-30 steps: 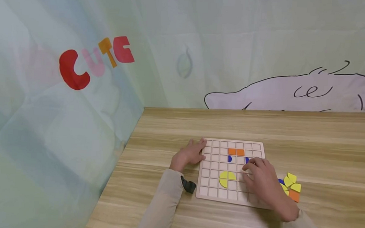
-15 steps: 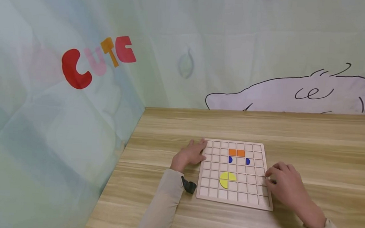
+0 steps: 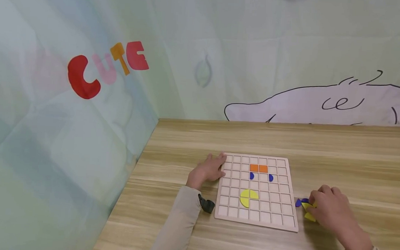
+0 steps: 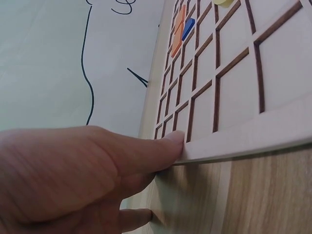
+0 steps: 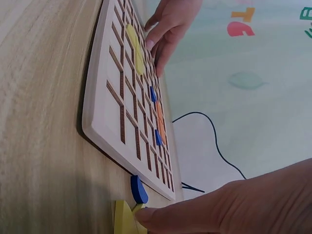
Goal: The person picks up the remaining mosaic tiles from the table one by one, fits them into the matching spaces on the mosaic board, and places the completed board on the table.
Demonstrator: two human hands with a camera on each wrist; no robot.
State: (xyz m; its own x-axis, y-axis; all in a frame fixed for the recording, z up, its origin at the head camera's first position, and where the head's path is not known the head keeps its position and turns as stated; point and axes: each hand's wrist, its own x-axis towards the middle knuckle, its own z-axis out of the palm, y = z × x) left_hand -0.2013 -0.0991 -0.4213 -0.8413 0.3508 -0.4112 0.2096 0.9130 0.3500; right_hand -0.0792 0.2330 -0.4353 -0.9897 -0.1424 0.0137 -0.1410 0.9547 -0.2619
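A pale wooden grid board [image 3: 256, 222] lies flat on the table. My left hand [image 3: 207, 170] rests at its left edge; in the left wrist view the thumb [image 4: 170, 145] lies on the rim. Set in the grid are two orange squares [image 3: 263, 168], two blue half-rounds [image 3: 270, 177] and three yellow quarter-rounds [image 3: 245, 201]. Right of the board, my right hand [image 3: 333, 209] bends over a small pile of loose pieces. Its thumb [image 5: 156, 219] touches a yellow piece [image 5: 125, 220]; the other fingers' hold is hidden, so I cannot tell if it is pinched.
Loose blue pieces [image 3: 298, 202] lie between the board's right edge and my right hand. The wooden table [image 3: 185, 139] extends behind the board to a printed cloth backdrop [image 3: 204, 46]. Another cloth wall [image 3: 66, 152] stands along the left side.
My right hand has moved right, off the board and over the loose pieces beside it. The second blue half-round is now uncovered in its cell. My left hand stays at the board's edge.
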